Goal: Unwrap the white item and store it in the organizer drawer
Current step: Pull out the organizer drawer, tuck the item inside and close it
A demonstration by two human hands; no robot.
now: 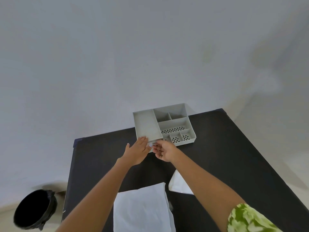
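Note:
A grey organizer (187, 114) with several open compartments stands at the far side of the black table (234, 156). Its left part has a flat top (147, 124), and a shallow drawer (154, 140) shows just below that top's near edge. My left hand (138, 151) lies flat, fingers together, with its fingertips on the near edge of the flat top. My right hand (164, 151) is palm up beside it, thumb and fingers pinched at the drawer front. A small pale bit (151, 145) shows between the two hands; I cannot tell what it is.
A large white sheet (140, 210) lies spread at the table's near edge between my arms. A smaller white folded piece (178, 183) lies under my right forearm. A black bin (33, 210) stands on the floor to the left of the table.

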